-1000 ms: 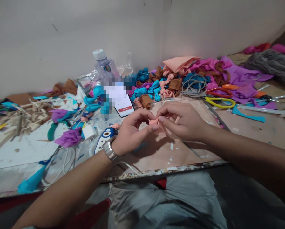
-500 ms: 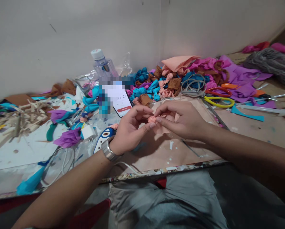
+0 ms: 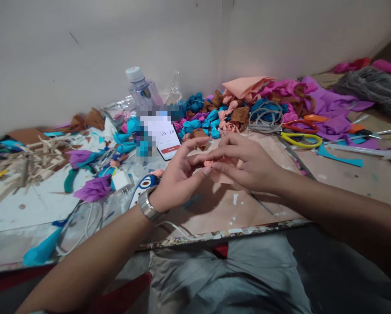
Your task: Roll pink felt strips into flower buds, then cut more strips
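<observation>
Over the last second the peach paper bud (image 3: 209, 163) has gone from a loose folded scrap to a tight little coil between my fingers; half a second ago its spiral face showed plainly, and now my right hand (image 3: 247, 168) has closed over more of it, so only a small peach edge peeks out; I judge the rolling to be near its end, with the last wrap being pressed down. My left hand (image 3: 178, 179) has its grip pinched on the bud, thumb under and forefinger on top; the right hand's grip is clenched on the same bud from the other side, both held just above the bench (image 3: 345, 174). The wristwatch (image 3: 147, 205) on my left wrist has barely shifted.

Readable writing is scarce; the phone (image 3: 167, 140) beyond my hands shows a timer that has ticked from 9:27 to 9:28, above a red button; the part above it is blurred out; the water bottle (image 3: 143, 89) label is too small to read.
</observation>
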Demonstrator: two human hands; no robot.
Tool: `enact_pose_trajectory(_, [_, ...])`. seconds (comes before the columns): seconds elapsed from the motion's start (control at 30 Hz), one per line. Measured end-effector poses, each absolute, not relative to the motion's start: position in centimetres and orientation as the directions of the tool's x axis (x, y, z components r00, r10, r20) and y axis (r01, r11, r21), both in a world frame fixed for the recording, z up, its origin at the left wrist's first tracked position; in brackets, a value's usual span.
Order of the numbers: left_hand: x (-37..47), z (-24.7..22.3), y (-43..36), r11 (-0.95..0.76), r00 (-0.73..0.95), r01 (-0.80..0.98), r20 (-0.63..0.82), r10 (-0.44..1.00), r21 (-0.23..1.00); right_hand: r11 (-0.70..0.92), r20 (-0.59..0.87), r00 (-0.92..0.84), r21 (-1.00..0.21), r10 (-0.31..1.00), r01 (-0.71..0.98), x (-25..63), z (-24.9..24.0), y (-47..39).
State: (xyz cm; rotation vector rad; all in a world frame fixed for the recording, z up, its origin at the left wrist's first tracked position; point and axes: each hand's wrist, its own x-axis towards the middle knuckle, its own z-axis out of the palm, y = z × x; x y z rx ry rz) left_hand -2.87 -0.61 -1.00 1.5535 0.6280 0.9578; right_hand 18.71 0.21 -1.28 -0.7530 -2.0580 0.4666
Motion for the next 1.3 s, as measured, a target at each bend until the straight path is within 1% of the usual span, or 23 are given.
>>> enact_pose_trajectory(0.13, [-2.7, -0.8, -0.8, -0.113, 0.549, -0.141, 0.173, 0.818, 0.984, 0.762, 0.606, -0.466, -0.558, 0.645, 0.329, 18.6, -1.1, 0.1])
enact_pose_trajectory(0.3, [-2.7, -0.8, -0.7, -0.102, 0.565, -0.150, 0.170, 0.807, 0.983, 0.792, 0.584, -0.547, -0.529, 0.600, 0.305, 18.4, -0.9, 0.0])
enact_pose_trajectory(0.43, [-2.7, -0.8, -0.6, -0.086, 0.590, -0.152, 0.160, 0.791, 0.985, 0.797, 0.557, -0.594, -0.539, 0.581, 0.274, 18.2, -0.9, 0.0])
enact_pose_trajectory(0.6, [-2.7, -0.8, -0.5, -0.086, 0.580, -0.133, 0.148, 0.801, 0.987, 0.780, 0.574, -0.556, -0.573, 0.602, 0.253, 18.1, -1.2, 0.2])
enact_pose_trajectory(0.73, [-2.7, -0.9, -0.4, -0.134, 0.514, -0.130, 0.182, 0.839, 0.983, 0.782, 0.601, -0.515, -0.560, 0.611, 0.275, 18.2, -1.4, 0.3])
enact_pose_trajectory(0.93, [-2.7, -1.1, -0.4, -0.147, 0.459, -0.175, 0.213, 0.863, 0.974, 0.778, 0.611, -0.491, -0.555, 0.621, 0.294, 18.4, -0.9, 0.2])
enact_pose_trajectory(1.17, [-2.7, -1.3, -0.1, -0.186, 0.373, -0.160, 0.234, 0.898, 0.969, 0.706, 0.569, -0.421, -0.613, 0.706, 0.355, 18.6, -0.6, -0.1])
enact_pose_trajectory(1.3, [-2.8, -1.5, -0.1, -0.209, 0.357, -0.153, 0.252, 0.899, 0.966, 0.684, 0.537, -0.430, -0.632, 0.726, 0.365, 18.6, -0.4, -0.3])
